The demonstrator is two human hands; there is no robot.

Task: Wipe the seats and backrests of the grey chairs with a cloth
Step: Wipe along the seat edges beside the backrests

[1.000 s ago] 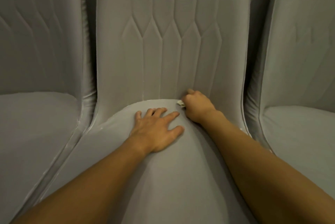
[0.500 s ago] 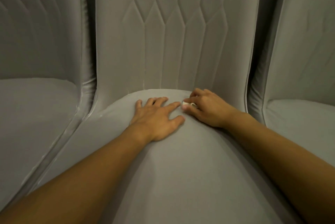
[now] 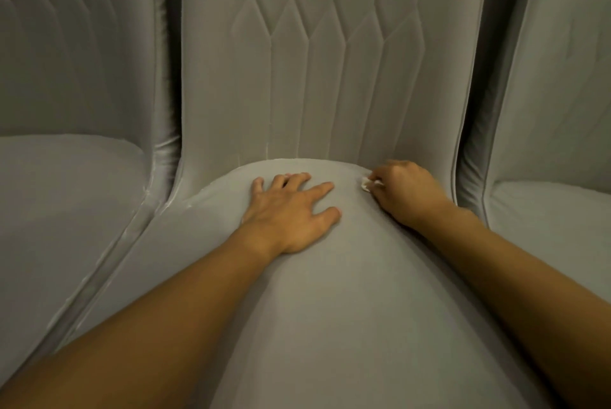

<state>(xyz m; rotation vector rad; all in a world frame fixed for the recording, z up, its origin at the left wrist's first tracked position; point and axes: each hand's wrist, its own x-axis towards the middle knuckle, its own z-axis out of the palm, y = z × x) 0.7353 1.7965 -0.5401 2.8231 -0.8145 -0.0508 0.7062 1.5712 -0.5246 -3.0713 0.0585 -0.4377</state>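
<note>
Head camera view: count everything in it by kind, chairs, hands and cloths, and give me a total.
Grey chairs: 3
Hands, left hand and right hand: 2
White cloth, pinched by the right hand: 1
Total: 6

cloth: only a small white scrap shows at the right hand. The rest is buried in the curled fingers, so can't tell its size or fold. Right palm faces down, hidden. Left hand lies flat and covers the seat patch under it. Middle chair: backrest top cut by upper edge, seat front by lower edge. Left chair and right chair clipped by the side edges. Both forearms run out of frame. Gaps between chairs too dark to read.
</note>
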